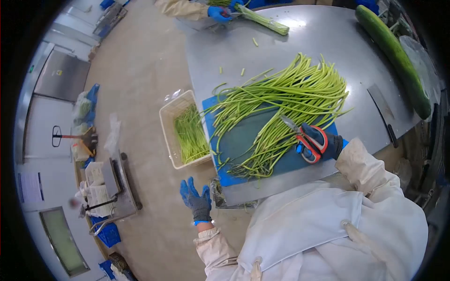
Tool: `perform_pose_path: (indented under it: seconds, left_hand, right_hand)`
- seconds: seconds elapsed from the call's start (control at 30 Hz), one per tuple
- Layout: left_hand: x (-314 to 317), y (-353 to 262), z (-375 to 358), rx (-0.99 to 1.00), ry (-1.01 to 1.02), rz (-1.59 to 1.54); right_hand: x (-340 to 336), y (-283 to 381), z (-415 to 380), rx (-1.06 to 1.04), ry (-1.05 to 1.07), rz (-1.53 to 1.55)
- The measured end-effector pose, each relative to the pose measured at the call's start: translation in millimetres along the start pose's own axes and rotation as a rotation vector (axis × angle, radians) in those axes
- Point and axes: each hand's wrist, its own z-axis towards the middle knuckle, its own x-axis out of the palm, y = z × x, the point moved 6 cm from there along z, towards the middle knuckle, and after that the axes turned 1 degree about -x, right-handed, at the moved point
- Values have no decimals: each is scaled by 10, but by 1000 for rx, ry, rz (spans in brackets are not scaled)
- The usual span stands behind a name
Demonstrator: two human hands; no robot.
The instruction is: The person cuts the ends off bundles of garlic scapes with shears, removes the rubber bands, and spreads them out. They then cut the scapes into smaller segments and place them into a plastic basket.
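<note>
My right hand (332,144), in a dark glove with blue, grips a pair of scissors (313,144) with red-orange handles. The blades point up and left over a loose heap of long green garlic scapes (290,93). These lie spread across a blue cutting board (234,174) on the metal table. My left hand (196,201), in a grey and blue glove, is held out off the table's edge with its fingers apart and nothing in it. Just beyond it stands a cream plastic basket (165,122) with cut green pieces (191,136) inside.
Across the metal table (337,35), a co-worker's blue-gloved hand (219,13) is at a bundle of green stalks (266,19). A knife (383,110) and a large green gourd (398,58) lie at the right. A loaded cart (119,189) stands on the floor at left.
</note>
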Motion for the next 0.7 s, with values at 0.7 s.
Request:
perform_pose_path:
  seconds: [0.7]
  left_hand:
    - [730, -2164, 1393, 456, 136, -585]
  right_hand:
    - [231, -41, -169, -139, -3, -3]
